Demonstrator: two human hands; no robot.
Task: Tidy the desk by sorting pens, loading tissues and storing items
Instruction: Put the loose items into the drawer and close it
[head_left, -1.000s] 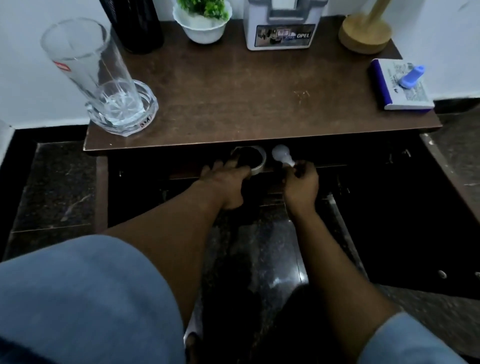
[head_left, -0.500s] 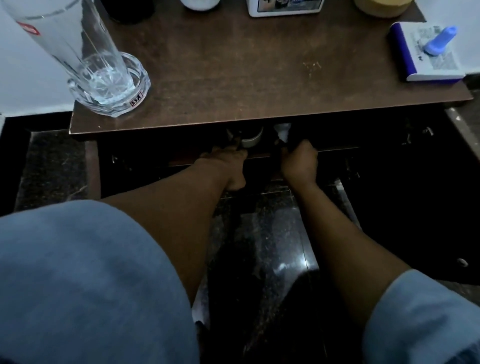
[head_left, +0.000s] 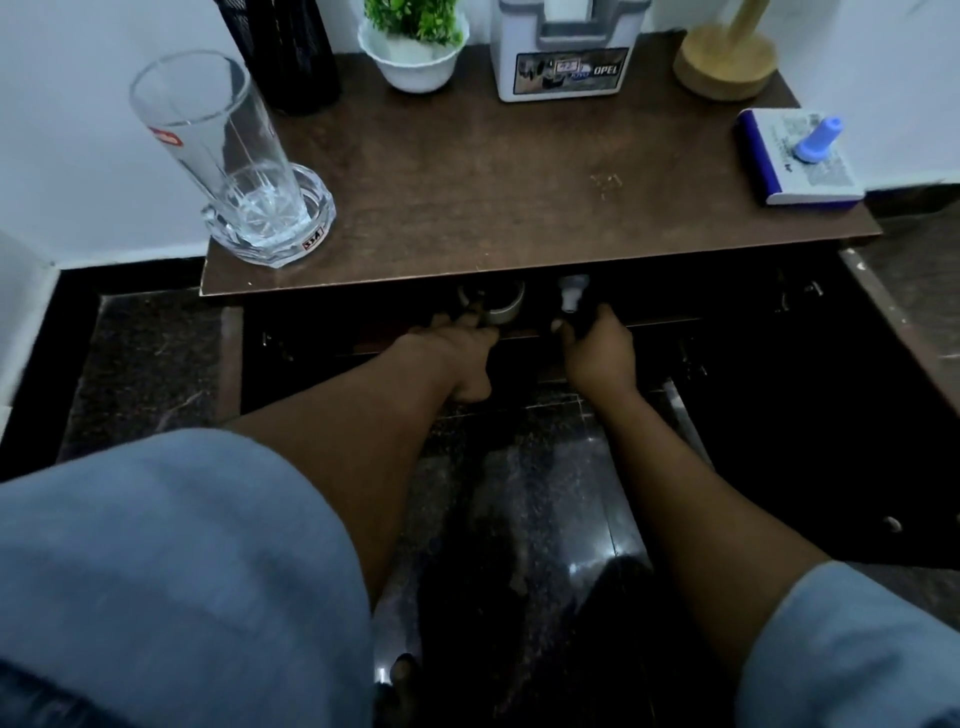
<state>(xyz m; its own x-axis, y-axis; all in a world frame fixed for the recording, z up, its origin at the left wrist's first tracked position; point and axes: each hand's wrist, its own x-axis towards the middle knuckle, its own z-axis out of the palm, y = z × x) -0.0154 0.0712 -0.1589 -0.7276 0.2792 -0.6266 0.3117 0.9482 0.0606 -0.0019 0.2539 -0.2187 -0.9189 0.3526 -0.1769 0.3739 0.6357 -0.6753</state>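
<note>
Both hands reach into the dark drawer space (head_left: 675, 322) just under the brown desk top (head_left: 519, 197). My left hand (head_left: 457, 353) has its fingers closed on a grey-white ring that looks like a tape roll (head_left: 501, 306). The desk edge half hides the roll. Right of it, my right hand (head_left: 597, 353) grips a dark item with a white rounded tip (head_left: 571, 291), held upright. The tip's top is cut off by the desk edge. What lies deeper in the drawer is too dark to see.
On the desk stand a tall glass in a glass ashtray (head_left: 260, 208), a black cylinder (head_left: 291, 52), a potted plant (head_left: 415, 47), a white-grey box (head_left: 566, 52), a wooden stand (head_left: 727, 62) and a blue-white pad with a blue cap (head_left: 800, 156). An open dark cabinet door (head_left: 831, 441) lies to the right.
Both hands have pushed further in under the desk top than a second ago, so the desk edge now covers more of the ring and the white tip. The grips look unchanged.
</note>
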